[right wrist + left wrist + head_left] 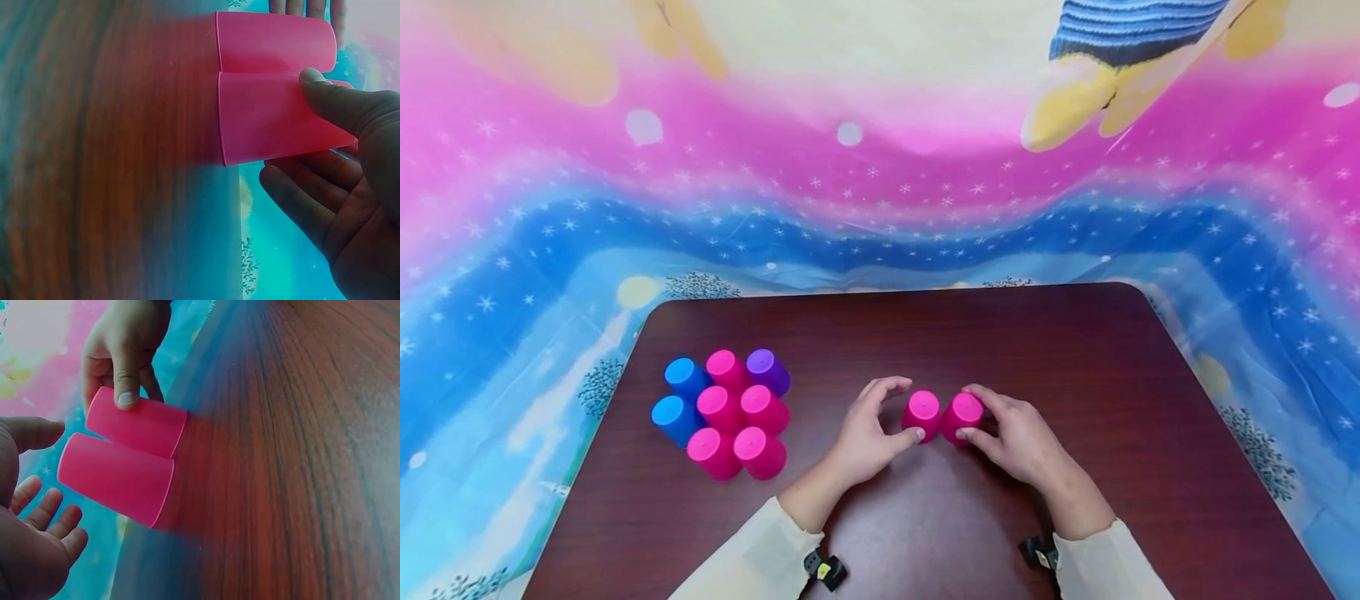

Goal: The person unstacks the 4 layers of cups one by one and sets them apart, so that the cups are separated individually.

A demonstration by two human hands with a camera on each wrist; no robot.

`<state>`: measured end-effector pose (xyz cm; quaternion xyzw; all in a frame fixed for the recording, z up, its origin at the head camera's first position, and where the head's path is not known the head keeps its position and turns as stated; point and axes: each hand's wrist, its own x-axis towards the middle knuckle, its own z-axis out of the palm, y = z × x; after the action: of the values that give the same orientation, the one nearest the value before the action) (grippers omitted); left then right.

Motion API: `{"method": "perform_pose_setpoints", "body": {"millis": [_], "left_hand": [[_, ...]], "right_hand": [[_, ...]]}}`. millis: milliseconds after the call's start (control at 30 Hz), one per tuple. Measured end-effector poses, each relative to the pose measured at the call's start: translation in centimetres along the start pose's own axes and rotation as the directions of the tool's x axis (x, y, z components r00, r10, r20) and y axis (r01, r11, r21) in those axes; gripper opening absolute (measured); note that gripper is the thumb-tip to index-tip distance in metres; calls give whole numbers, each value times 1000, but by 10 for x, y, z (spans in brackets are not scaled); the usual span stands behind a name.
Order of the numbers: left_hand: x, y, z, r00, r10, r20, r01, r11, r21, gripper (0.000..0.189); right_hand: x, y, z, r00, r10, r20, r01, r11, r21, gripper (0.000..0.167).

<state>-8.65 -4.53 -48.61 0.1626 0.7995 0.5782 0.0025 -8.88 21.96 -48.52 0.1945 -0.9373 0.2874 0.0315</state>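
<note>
Two upside-down pink cups stand side by side on the table, the left cup (pixel 922 414) and the right cup (pixel 962 417). My right hand (pixel 1024 437) holds the right cup, with its thumb on the near side and fingers round the far side. Around the left cup my left hand (pixel 867 433) is spread, thumb in front and fingers behind. In the left wrist view a gap shows between this hand (pixel 34 544) and the left cup (pixel 115 478). The right wrist view shows the thumb (pixel 331 100) lying against the right cup (pixel 269 119).
On the left of the dark wooden table (pixel 880 342) several upside-down cups stand in a close group: pink cups (pixel 721 408), two blue cups (pixel 677 417) and a purple cup (pixel 767 371). A patterned cloth (pixel 880 200) hangs behind the table's far edge.
</note>
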Motion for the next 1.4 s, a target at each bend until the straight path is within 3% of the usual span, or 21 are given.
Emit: {"method": "perform_pose_setpoints", "body": {"millis": [400,633,867,1033,1400], "left_hand": [[10,-11,16,999,-39,8,38,999,12,63],[10,-18,20,999,-40,-6,40,997,64,60],[8,-17,20,999,-50,1,50,997,54,58],[5,-12,12,998,-61,3,61,998,4,58],[-7,18,-26,999,-16,-50,15,1000,-16,63]], "right_hand": [[0,0,0,1000,5,-1,-5,1000,-10,66],[1,0,0,1000,4,0,-4,1000,-8,68],[0,1,1,1000,3,1,-3,1000,-7,67],[0,0,1,1000,14,7,-14,1000,-4,66],[0,-1,0,999,34,24,-34,999,1,69]]}}
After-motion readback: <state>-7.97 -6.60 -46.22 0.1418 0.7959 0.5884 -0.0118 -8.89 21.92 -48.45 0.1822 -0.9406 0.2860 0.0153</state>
